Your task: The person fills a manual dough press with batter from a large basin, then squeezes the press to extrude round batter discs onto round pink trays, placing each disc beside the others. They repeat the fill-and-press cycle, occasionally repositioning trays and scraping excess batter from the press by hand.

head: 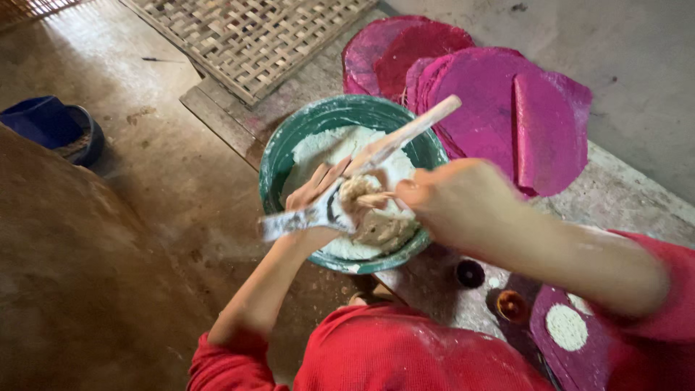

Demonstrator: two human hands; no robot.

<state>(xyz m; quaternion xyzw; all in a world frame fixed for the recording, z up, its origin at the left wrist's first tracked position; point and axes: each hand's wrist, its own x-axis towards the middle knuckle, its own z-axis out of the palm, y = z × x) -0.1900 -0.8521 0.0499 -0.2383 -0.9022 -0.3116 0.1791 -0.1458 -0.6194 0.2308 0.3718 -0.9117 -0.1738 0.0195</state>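
Bowl (275, 163) on dusty concrete floor (174, 181)

Left hand (318, 199) grips a flour-caked spatula (362, 166) lying across its fingers, blade end past the thumb side. Right hand (452, 199) pinches a dough lump (373, 217) at its fingertips, touching the spatula. Green bowl (279, 156) of flour sits directly under both hands. Magenta discs (499, 101) stacked well beyond the fingers.

Rustic food-making workshop; woven bamboo tray (253, 36); stacked magenta discs (492, 108).
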